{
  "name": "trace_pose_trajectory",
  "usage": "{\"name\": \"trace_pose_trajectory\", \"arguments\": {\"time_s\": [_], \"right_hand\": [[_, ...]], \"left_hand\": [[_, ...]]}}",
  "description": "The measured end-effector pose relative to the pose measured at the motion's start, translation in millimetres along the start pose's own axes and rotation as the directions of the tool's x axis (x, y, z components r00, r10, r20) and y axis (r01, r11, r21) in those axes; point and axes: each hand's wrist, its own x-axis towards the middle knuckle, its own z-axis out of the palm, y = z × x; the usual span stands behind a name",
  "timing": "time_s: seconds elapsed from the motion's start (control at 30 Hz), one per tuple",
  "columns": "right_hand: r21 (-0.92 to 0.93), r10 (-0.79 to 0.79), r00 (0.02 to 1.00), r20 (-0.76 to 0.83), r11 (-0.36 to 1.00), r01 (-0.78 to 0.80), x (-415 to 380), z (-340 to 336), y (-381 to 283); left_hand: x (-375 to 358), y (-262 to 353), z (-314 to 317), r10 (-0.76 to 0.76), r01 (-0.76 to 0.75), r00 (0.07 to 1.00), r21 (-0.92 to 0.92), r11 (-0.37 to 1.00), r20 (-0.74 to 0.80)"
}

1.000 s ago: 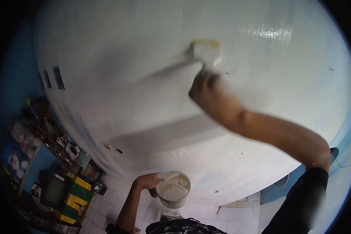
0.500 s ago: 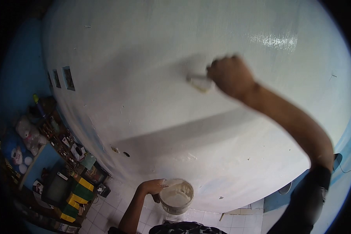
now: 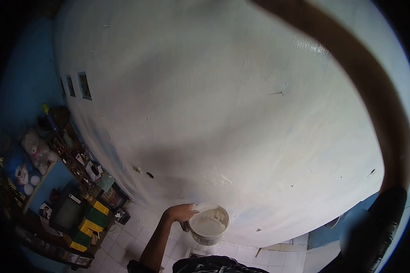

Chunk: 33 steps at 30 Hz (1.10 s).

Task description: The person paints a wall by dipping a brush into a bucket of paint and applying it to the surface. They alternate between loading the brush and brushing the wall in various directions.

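My left hand grips the rim of a paint bucket, its thumb and fingers closed over the left edge. Whitish paint lies inside the bucket, with smears up the inner wall. In front of me stands a wall coated in patchy white over pale blue. My right forearm stretches up across the upper right and leaves the picture at the top. The right hand, and whatever it holds, is beyond the upper edge.
On the left, stuffed toys sit above a cabinet near a television and a green and yellow striped cloth. Small vent openings pierce the wall. A nail sticks out of it. White tiles cover the floor.
My right hand, which held a brush against the mid wall, has risen out of the picture. The bucket and left hand have shifted only slightly.
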Motion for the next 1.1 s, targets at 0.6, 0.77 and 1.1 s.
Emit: {"name": "trace_pose_trajectory", "arguments": {"time_s": [0.6, 0.77, 1.1], "right_hand": [[0.949, -0.183, 0.934, 0.305, 0.134, -0.284, -239, -58, -228], [0.911, -0.001, 0.994, 0.105, 0.4, -0.096, -231, -24, -131], [0.34, 0.116, 0.943, 0.311, 0.913, -0.225, -55, 48, 111]], "left_hand": [[35, -70, 49, 0.057, 0.004, 0.973, 0.262, 0.965, -0.225], [23, -37, 56, -0.074, 0.062, 0.994, -0.136, 0.989, -0.081], [71, -54, 38, 0.083, -0.076, 0.996, -0.211, 0.975, 0.026]]}}
